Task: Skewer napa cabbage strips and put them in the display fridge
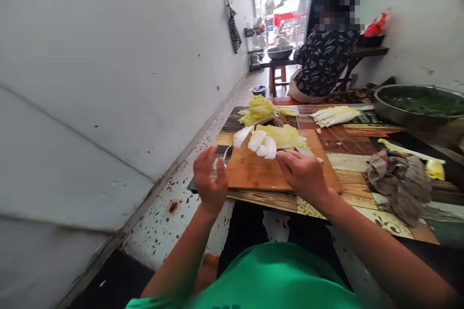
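Wooden board [253, 174] bears cabbage pieces [267, 146]; left hand [210, 176] by its left edge, fingers apart; right hand [302, 174] over it, fingers curled, can't tell on what.

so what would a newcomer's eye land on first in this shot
Probably the bright green shirt at the bottom centre, then the white leaf pieces on the wooden cutting board, between the left hand and the right hand. After that, likely the wide metal bowl with green contents at the right edge, and the person in dark patterned clothing in the background.
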A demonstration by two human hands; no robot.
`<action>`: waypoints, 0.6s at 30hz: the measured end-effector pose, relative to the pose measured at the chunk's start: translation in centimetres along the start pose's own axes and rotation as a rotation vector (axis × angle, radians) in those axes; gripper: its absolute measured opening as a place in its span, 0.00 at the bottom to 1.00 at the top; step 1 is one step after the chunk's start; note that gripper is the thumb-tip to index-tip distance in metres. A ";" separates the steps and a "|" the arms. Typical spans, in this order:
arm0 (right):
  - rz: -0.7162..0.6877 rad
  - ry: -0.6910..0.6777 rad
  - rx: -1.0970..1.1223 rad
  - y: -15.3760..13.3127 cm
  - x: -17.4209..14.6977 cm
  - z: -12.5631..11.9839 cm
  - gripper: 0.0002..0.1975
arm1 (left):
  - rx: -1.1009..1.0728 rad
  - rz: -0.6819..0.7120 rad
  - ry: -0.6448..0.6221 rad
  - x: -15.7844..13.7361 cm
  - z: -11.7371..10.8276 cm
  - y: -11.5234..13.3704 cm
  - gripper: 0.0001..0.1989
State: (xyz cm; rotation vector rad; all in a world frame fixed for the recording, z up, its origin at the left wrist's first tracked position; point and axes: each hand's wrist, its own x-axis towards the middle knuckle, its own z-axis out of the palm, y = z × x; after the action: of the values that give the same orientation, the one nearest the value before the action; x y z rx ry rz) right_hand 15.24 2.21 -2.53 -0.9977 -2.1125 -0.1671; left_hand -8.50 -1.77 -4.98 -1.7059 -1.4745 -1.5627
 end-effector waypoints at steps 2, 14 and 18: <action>-0.128 -0.162 -0.115 -0.4 -0.3 4.0 0.12 | 0.109 0.268 -0.088 -2.9 0.1 -0.6 0.22; -0.245 -0.345 -0.186 -0.2 -3.4 8.1 0.12 | 0.228 0.369 -0.593 -9.0 3.6 -0.2 0.36; -0.375 -0.374 -0.202 0.5 -3.6 7.7 0.11 | 0.228 0.394 -0.627 -9.1 3.6 -0.7 0.37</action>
State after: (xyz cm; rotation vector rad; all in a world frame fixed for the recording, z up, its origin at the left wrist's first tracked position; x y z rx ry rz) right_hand 12.45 3.53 -10.45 -0.7793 -2.6591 -0.4142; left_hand -5.77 -2.34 -14.43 -2.2795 -1.3810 -0.6552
